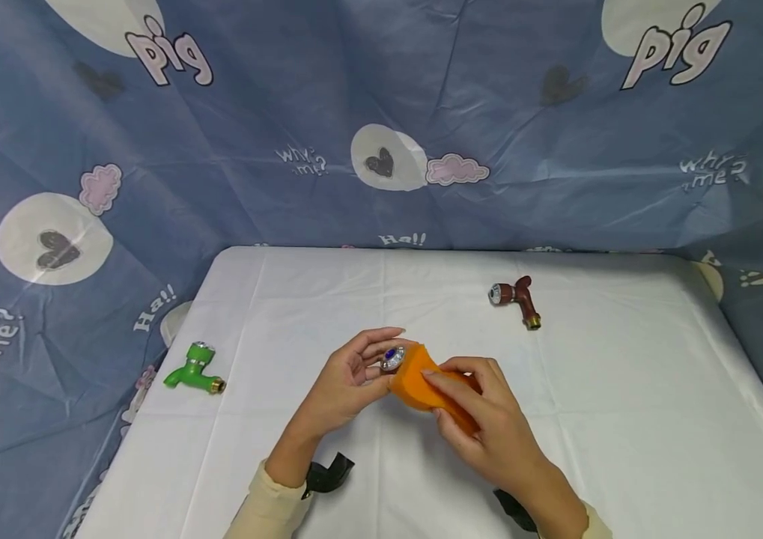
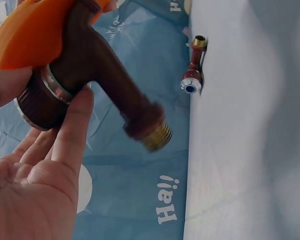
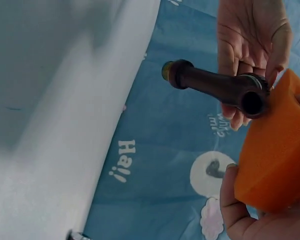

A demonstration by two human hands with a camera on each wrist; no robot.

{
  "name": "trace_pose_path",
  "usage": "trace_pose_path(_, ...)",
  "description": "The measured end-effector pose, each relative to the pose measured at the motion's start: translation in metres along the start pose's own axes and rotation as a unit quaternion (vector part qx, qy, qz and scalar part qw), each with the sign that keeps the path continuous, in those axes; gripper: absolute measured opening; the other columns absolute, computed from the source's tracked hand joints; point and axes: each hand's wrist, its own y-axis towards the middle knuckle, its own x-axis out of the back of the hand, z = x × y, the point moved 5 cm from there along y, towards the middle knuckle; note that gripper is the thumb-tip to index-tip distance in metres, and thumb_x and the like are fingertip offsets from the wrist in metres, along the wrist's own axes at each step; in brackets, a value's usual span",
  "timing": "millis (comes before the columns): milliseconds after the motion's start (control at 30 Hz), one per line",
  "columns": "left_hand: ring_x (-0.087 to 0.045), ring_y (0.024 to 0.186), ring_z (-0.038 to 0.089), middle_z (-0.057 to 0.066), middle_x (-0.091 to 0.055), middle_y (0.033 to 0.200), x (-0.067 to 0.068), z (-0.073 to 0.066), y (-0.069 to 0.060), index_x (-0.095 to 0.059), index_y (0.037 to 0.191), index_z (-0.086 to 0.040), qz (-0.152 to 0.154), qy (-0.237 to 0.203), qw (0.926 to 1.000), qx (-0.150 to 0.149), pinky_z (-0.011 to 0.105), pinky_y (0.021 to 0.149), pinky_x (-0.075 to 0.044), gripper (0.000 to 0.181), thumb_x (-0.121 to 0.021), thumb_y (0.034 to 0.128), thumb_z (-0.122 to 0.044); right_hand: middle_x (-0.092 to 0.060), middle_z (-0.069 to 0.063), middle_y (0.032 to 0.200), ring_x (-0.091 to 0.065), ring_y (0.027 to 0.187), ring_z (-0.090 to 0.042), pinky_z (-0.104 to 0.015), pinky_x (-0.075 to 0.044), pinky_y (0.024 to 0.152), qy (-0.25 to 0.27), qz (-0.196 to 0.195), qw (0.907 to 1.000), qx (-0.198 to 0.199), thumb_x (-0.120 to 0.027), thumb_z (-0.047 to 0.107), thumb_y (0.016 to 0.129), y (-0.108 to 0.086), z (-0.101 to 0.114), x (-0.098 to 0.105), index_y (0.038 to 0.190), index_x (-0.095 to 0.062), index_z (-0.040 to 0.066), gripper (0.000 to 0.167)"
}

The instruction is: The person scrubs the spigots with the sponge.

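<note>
My left hand (image 1: 347, 385) holds a dark brown water tap (image 2: 107, 65) by its round handle, between thumb and fingers. In the head view only the tap's silver knob face with a blue centre (image 1: 392, 358) shows; the sponge hides the rest. Both wrist views show the spout and the brass threaded end (image 2: 157, 137) pointing away from the palm. An orange sponge (image 1: 415, 383) is gripped in my right hand (image 1: 492, 415), thumb on one side and fingers on the other. The sponge lies against the tap's body.
On the white-covered table (image 1: 300, 299), a green tap (image 1: 195, 370) lies at the left. Another brown tap (image 1: 517, 298) lies toward the back right. A blue printed cloth (image 1: 253, 105) hangs behind the table. Black camera mounts (image 1: 330, 473) sit at both wrists.
</note>
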Motion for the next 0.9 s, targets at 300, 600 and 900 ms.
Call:
trace_pose_path(300, -0.062, 0.126, 0.032, 0.016, -0.064, 0.137, 0.006, 0.000, 0.000, -0.055, 0.141, 0.002, -0.034, -0.003, 0.9993, -0.013, 0.038, 0.102, -0.054, 0.053, -0.078, 0.0931, 0.000, -0.061, -0.003, 0.126, -0.055, 0.113, -0.022, -0.022, -0.044, 0.098, -0.010, 0.039, 0.9991, -0.010, -0.074, 0.009, 0.084, -0.008, 0.000, -0.001, 0.126, -0.075, 0.017, 0.043)
trace_pose_path(600, -0.066, 0.117, 0.027, 0.021, -0.065, 0.131, 0.008, 0.002, -0.001, -0.058, 0.135, 0.007, -0.049, -0.008, 0.9987, -0.010, 0.034, 0.097, -0.057, 0.050, -0.079, 0.0895, 0.006, -0.061, -0.003, 0.128, -0.054, 0.114, -0.021, -0.022, -0.046, 0.095, 0.012, 0.047, 0.9988, -0.011, -0.076, 0.008, 0.084, -0.009, 0.000, 0.003, 0.129, -0.073, 0.017, 0.046)
trace_pose_path(900, -0.068, 0.118, 0.028, 0.023, -0.063, 0.135, 0.006, 0.002, -0.002, -0.061, 0.136, 0.005, -0.048, -0.018, 0.9986, -0.012, 0.038, 0.094, -0.058, 0.045, -0.075, 0.0930, 0.006, -0.060, -0.012, 0.131, -0.055, 0.117, -0.026, -0.017, -0.048, 0.100, 0.030, -0.013, 0.9991, -0.026, -0.073, 0.017, 0.095, -0.004, -0.005, 0.017, 0.131, -0.073, 0.009, 0.037)
